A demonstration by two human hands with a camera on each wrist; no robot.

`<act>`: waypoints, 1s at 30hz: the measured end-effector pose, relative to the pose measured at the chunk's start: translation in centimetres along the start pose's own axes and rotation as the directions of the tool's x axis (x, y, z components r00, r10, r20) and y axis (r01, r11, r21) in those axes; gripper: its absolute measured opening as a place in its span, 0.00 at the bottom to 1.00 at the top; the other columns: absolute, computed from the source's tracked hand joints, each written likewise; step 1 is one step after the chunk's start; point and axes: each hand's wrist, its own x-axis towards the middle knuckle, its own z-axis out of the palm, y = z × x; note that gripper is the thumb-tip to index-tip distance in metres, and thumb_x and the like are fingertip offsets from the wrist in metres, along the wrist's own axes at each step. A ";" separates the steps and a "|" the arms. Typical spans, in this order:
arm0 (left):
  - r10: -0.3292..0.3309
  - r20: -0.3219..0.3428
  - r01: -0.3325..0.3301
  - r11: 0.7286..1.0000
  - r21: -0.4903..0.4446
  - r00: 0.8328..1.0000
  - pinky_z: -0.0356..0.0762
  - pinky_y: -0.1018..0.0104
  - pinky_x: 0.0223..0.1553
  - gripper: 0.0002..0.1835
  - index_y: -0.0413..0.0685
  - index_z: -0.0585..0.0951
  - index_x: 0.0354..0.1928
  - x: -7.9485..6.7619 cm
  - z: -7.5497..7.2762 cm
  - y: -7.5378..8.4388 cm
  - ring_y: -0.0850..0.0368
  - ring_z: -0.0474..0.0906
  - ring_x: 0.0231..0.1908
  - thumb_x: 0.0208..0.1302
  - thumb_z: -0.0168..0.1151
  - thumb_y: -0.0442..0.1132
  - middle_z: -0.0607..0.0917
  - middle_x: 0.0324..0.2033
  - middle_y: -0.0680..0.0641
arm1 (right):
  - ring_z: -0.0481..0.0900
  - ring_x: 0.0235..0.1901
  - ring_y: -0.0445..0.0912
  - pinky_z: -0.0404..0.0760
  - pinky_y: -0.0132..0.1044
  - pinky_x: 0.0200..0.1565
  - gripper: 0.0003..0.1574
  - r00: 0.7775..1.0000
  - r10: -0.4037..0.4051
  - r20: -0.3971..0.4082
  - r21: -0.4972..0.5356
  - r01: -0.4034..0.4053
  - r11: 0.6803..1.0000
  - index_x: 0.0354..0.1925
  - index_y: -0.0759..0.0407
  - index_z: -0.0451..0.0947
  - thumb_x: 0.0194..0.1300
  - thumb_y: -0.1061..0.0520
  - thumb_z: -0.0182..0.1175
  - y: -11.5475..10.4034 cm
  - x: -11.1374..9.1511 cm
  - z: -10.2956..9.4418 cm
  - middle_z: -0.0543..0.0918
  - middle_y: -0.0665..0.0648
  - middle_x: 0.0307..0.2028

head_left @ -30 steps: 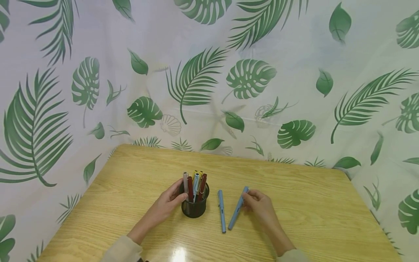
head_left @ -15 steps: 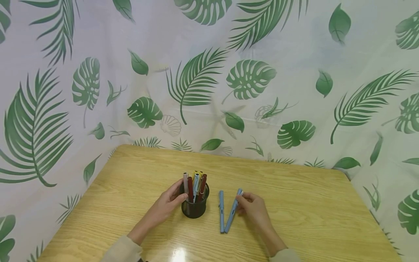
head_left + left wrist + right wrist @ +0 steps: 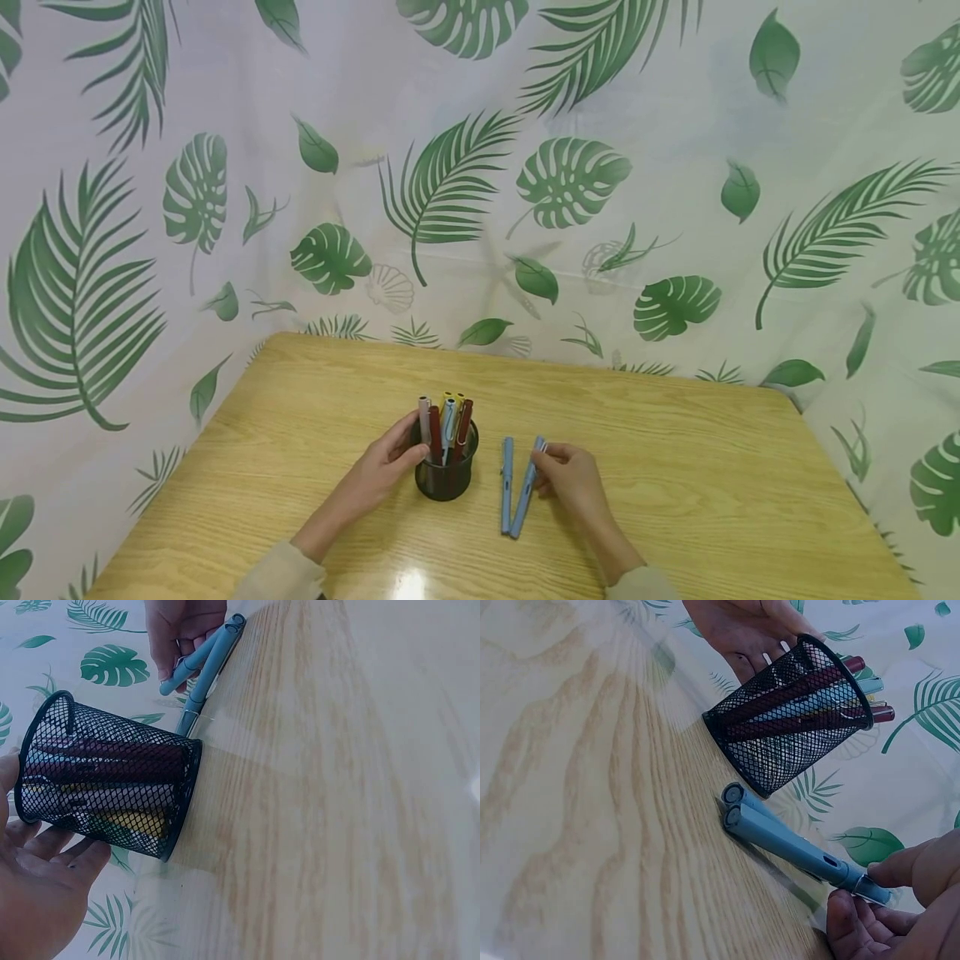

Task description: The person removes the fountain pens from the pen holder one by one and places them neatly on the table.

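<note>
A black mesh pen holder (image 3: pixel 442 483) stands upright on the table, holding several pens: grey, dark red, light blue and yellow. My left hand (image 3: pixel 377 471) grips it from the left, thumb near the rim and fingers behind. To its right lies a blue-grey pen (image 3: pixel 507 483), clip on its upper part. A second blue-grey pen (image 3: pixel 787 847) slants beside it, pinched near its clip end between thumb and fingers of my right hand (image 3: pixel 576 481). The lower ends of these two pens are side by side, their upper ends apart, forming a narrow V.
The wood-grain table (image 3: pixel 712 483) extends on both sides of the hands. Behind and beside it hangs a white cloth (image 3: pixel 450 292) printed with green leaves. Light glares off the table near its front.
My right hand has moved left with the pinched pen, bringing its lower end over to the lying pen's. The left hand stays on the pen holder.
</note>
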 end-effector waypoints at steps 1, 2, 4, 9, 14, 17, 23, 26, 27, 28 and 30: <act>0.001 0.000 -0.001 1.000 0.001 1.000 0.64 0.48 0.71 0.36 0.38 0.50 0.82 0.0 0.0 0.0 0.38 0.59 0.75 0.82 0.52 0.42 0.59 0.77 0.33 | 0.82 0.24 0.47 0.84 0.35 0.26 0.19 1.000 0.000 0.002 0.002 0.000 1.000 0.52 0.81 0.78 0.72 0.63 0.64 -0.1 0.0 0.1 0.85 0.59 0.26; 0.002 -0.002 -0.002 1.000 0.001 1.000 0.63 0.48 0.71 0.36 0.38 0.51 0.82 0.0 0.0 0.0 0.38 0.59 0.75 0.82 0.52 0.42 0.60 0.77 0.32 | 0.82 0.23 0.47 0.84 0.35 0.25 0.19 1.000 -0.002 0.003 0.001 0.002 1.000 0.52 0.81 0.79 0.72 0.64 0.64 -0.1 -0.1 0.1 0.85 0.59 0.26; 0.001 -0.005 -0.001 1.000 0.002 1.000 0.63 0.49 0.71 0.36 0.38 0.51 0.82 0.0 0.0 0.1 0.38 0.59 0.75 0.82 0.53 0.42 0.60 0.76 0.32 | 0.82 0.23 0.47 0.84 0.35 0.25 0.19 1.000 -0.002 0.005 -0.001 0.002 1.000 0.52 0.80 0.79 0.71 0.64 0.64 -0.2 -0.1 0.2 0.85 0.60 0.26; -0.006 -0.013 0.006 1.000 0.004 1.000 0.62 0.49 0.72 0.36 0.37 0.51 0.81 0.0 0.0 0.0 0.38 0.59 0.75 0.82 0.53 0.42 0.60 0.77 0.32 | 0.83 0.22 0.47 0.85 0.36 0.24 0.19 1.000 0.005 -0.002 -0.026 -0.005 1.000 0.53 0.81 0.78 0.71 0.64 0.64 -0.6 -0.1 0.5 0.86 0.60 0.27; -0.003 -0.008 0.003 1.000 0.001 1.000 0.63 0.49 0.71 0.36 0.37 0.51 0.81 0.0 0.0 0.0 0.38 0.59 0.75 0.82 0.53 0.42 0.60 0.77 0.32 | 0.82 0.20 0.45 0.85 0.36 0.23 0.21 1.000 0.015 -0.004 -0.028 -0.015 0.999 0.54 0.82 0.77 0.71 0.65 0.63 -0.7 0.2 0.7 0.86 0.60 0.27; 0.000 -0.001 0.000 1.000 0.001 1.000 0.63 0.49 0.71 0.36 0.38 0.51 0.82 0.0 0.0 -0.1 0.38 0.59 0.75 0.82 0.53 0.42 0.59 0.77 0.32 | 0.82 0.19 0.45 0.84 0.35 0.22 0.21 1.000 0.023 -0.006 -0.027 -0.023 0.999 0.54 0.82 0.76 0.70 0.65 0.63 -0.7 0.3 0.8 0.85 0.60 0.26; 0.006 -0.005 -0.006 1.000 0.010 1.000 0.64 0.49 0.71 0.36 0.38 0.51 0.82 -0.1 0.0 -0.1 0.38 0.59 0.75 0.82 0.52 0.42 0.60 0.76 0.32 | 0.80 0.17 0.43 0.83 0.34 0.21 0.22 0.999 0.035 -0.026 -0.066 -0.037 0.997 0.56 0.82 0.76 0.71 0.64 0.63 -0.6 0.7 1.0 0.85 0.59 0.25; 0.006 -0.001 -0.006 1.000 0.008 1.000 0.64 0.49 0.71 0.36 0.39 0.51 0.82 -0.1 0.0 0.0 0.38 0.59 0.75 0.82 0.52 0.43 0.60 0.77 0.33 | 0.80 0.17 0.42 0.83 0.34 0.20 0.22 0.999 0.039 -0.032 -0.073 -0.042 0.996 0.55 0.81 0.76 0.70 0.64 0.63 -0.5 0.8 1.1 0.85 0.59 0.25; 0.004 -0.001 -0.004 1.000 0.008 1.000 0.64 0.49 0.71 0.36 0.39 0.51 0.82 -0.1 0.0 -0.1 0.38 0.59 0.75 0.82 0.52 0.43 0.60 0.77 0.33 | 0.80 0.16 0.42 0.83 0.34 0.20 0.22 0.999 0.040 -0.032 -0.073 -0.042 0.996 0.55 0.81 0.76 0.70 0.64 0.63 -0.5 0.8 1.0 0.85 0.59 0.25; 0.004 -0.001 -0.004 1.000 0.008 1.000 0.64 0.49 0.71 0.36 0.39 0.51 0.82 -0.1 0.0 -0.1 0.38 0.59 0.75 0.82 0.52 0.43 0.60 0.77 0.33 | 0.80 0.16 0.42 0.83 0.34 0.20 0.22 0.999 0.038 -0.032 -0.072 -0.041 0.997 0.55 0.81 0.76 0.70 0.64 0.63 -0.4 0.7 1.0 0.85 0.59 0.25; 0.000 -0.002 0.000 1.000 0.007 1.000 0.64 0.48 0.71 0.36 0.39 0.51 0.82 -0.1 0.0 0.0 0.38 0.59 0.75 0.82 0.52 0.43 0.60 0.77 0.33 | 0.80 0.16 0.42 0.83 0.34 0.20 0.22 0.999 0.035 -0.033 -0.070 -0.037 0.997 0.55 0.82 0.76 0.70 0.64 0.63 -0.4 0.8 1.0 0.85 0.59 0.25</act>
